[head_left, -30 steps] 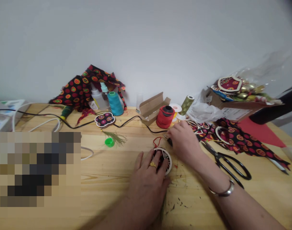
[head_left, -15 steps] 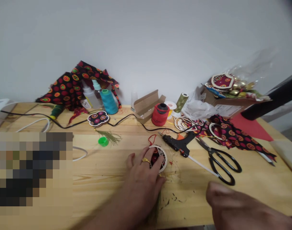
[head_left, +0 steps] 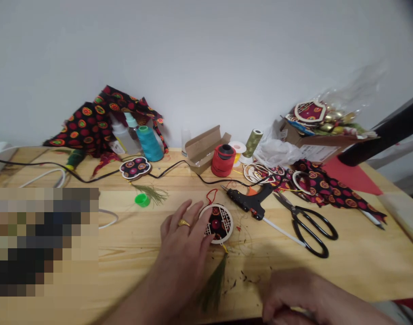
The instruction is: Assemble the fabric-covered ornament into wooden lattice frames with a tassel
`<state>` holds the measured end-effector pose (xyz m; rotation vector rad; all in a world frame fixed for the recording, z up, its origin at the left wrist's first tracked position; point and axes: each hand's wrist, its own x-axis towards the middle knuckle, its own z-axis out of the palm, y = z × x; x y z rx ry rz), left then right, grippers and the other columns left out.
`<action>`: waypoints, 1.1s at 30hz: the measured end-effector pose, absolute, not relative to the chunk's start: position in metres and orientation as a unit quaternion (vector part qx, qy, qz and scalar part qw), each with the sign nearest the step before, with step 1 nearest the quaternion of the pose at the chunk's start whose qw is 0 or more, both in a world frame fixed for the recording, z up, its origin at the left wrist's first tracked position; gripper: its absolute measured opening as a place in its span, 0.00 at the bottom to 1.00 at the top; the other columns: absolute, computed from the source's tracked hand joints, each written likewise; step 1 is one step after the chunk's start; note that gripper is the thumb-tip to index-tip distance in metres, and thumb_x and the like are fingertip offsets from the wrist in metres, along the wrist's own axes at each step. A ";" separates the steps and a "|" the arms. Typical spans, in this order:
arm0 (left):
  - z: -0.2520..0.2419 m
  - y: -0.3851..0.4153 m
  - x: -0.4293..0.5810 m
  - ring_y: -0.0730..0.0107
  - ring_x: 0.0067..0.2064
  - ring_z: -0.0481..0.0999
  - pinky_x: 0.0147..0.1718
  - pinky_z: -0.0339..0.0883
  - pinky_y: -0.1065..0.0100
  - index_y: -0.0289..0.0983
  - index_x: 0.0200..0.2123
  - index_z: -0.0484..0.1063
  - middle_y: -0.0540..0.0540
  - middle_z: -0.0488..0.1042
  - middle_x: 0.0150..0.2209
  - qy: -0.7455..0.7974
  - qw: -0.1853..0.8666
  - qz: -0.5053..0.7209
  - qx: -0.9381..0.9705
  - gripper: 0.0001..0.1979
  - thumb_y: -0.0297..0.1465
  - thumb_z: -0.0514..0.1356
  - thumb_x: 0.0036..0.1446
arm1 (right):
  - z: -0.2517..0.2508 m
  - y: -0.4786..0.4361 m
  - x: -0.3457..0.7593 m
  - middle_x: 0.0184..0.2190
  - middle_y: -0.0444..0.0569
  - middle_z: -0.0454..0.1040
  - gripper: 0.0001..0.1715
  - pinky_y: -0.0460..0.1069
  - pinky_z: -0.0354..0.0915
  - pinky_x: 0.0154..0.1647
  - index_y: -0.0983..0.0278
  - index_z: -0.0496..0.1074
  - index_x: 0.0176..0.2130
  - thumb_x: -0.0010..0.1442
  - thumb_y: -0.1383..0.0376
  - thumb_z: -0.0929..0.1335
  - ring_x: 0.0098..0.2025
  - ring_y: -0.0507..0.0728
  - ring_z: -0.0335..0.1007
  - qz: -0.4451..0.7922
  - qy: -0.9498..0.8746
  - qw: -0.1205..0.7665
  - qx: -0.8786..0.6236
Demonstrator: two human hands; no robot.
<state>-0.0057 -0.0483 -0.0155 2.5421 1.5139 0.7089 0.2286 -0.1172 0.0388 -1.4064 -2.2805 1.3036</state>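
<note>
My left hand (head_left: 182, 246), with a gold ring, lies on the table, its fingertips and thumb against a round wooden lattice ornament (head_left: 218, 223) with dark red-patterned fabric inside. A red cord loop (head_left: 211, 196) rises from the ornament's top, and a green tassel (head_left: 213, 284) hangs from its bottom. My right hand (head_left: 289, 295) rests apart at the front table edge, fingers curled, partly cut off by the picture's bottom. It holds nothing I can see.
A black hot glue gun (head_left: 250, 201) with its cord and black-handled scissors (head_left: 310, 225) lie right of the ornament. Spools, bottles, a cardboard box, patterned fabric and wooden shapes line the wall side of the wooden table. A blurred patch covers the left front.
My right hand has moved back from the ornament area to the front edge, leaving the glue gun in view. My left hand has slid left, uncovering the ornament's face and tassel.
</note>
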 end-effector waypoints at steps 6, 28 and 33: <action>-0.023 -0.050 -0.030 0.52 0.55 0.70 0.51 0.66 0.45 0.36 0.56 0.62 0.37 0.74 0.52 0.536 0.150 0.285 0.781 0.21 0.31 0.52 0.60 | 0.011 -0.095 0.206 0.32 0.47 0.74 0.10 0.49 0.69 0.36 0.60 0.71 0.34 0.64 0.68 0.62 0.36 0.55 0.71 0.260 -0.747 0.294 -0.537; -0.016 -0.084 -0.086 0.62 0.49 0.66 0.49 0.65 0.61 0.47 0.42 0.73 0.49 0.73 0.42 0.331 0.276 0.218 0.876 0.14 0.29 0.66 0.52 | -0.013 -0.083 0.167 0.40 0.55 0.72 0.11 0.60 0.66 0.47 0.65 0.70 0.44 0.60 0.74 0.66 0.46 0.61 0.65 0.090 -0.788 0.367 -0.486; -0.027 -0.086 -0.085 0.65 0.44 0.66 0.46 0.63 0.65 0.43 0.40 0.72 0.49 0.73 0.38 0.322 0.264 0.216 0.883 0.08 0.25 0.61 0.57 | -0.014 -0.089 0.172 0.37 0.52 0.72 0.11 0.56 0.67 0.41 0.64 0.71 0.41 0.60 0.75 0.66 0.41 0.58 0.66 0.110 -0.778 0.392 -0.479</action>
